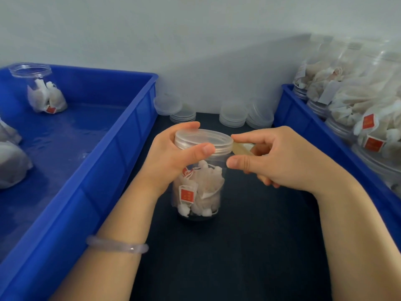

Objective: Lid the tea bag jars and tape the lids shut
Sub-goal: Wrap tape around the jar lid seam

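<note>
- Where the left blue bin runs along the dark tabletop, its long rim lies just beside the left forearm, and an open jar of tea bags stands in its far corner
- The left hand grips the lid, with the thumb laid across its near edge and the fingers curled round the far side
- The jar, holding tea bags, stands upright on the tabletop between the two bins, with the lid seated on its mouth
- Spare lids sit along the back wall behind it, apart from both hands
- A tan strip of tape touches the lid's right edge
- The right hand pinches that tape between forefinger and thumb; its other fingers curl under, and what they hold is hidden
- The right blue bin, piled with filled jars, has its rim close along the right forearm
- Bare tabletop lies between the forearms, nearer than the jar
</note>
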A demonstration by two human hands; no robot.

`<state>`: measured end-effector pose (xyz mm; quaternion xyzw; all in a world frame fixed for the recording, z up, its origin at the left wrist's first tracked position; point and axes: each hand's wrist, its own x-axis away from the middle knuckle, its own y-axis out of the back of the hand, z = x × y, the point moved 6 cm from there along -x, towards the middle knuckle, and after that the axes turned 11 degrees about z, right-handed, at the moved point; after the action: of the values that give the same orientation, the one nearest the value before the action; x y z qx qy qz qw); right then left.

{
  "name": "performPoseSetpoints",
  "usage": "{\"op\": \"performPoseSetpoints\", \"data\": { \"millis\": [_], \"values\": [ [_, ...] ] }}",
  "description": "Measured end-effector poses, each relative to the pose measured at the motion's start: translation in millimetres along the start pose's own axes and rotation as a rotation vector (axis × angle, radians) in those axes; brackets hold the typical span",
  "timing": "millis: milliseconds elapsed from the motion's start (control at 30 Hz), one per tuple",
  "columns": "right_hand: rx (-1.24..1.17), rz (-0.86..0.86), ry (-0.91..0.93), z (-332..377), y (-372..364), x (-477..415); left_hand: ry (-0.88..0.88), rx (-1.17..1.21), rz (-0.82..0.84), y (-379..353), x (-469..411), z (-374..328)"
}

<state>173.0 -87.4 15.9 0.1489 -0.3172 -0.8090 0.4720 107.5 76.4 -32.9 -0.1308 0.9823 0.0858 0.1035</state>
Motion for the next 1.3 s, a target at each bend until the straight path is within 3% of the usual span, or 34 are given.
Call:
{"op": "performPoseSetpoints", "data": {
  "millis": [400, 533, 733, 833, 1033, 1300],
  "values": [
    [-0.111, 0.192, 0.042, -4.0, -13.0, -5.5, 0.000, 0.106, 0.198, -10.4, 2.6, -4.3],
    [-0.132, 0.172, 0.033, -7.5, -19.5, -11.4, 0.046, 0.047, 0.243, -8.9, 5.4, -1.3],
    [-0.112, 0.027, -0.009, -11.4, -17.8, -17.9, 0.027, -0.250, -0.029, 1.0, 1.2, -9.1],
    [0.019, 0.014, -0.032, -11.2, -15.6, -16.9, 0.039, -0.272, 0.018, -9.0, -0.1, -2.7],
    [0.176, 0.182, -0.050, -16.3, -23.3, -16.1, 0.023, -0.228, -0.042, -8.1, -1.2, 4.1],
    [0.195, 0.095, -0.042, -5.8, -9.1, -7.3, 0.030, -0.062, -0.018, 2.9, 1.0, 5.8]
  ]
}}
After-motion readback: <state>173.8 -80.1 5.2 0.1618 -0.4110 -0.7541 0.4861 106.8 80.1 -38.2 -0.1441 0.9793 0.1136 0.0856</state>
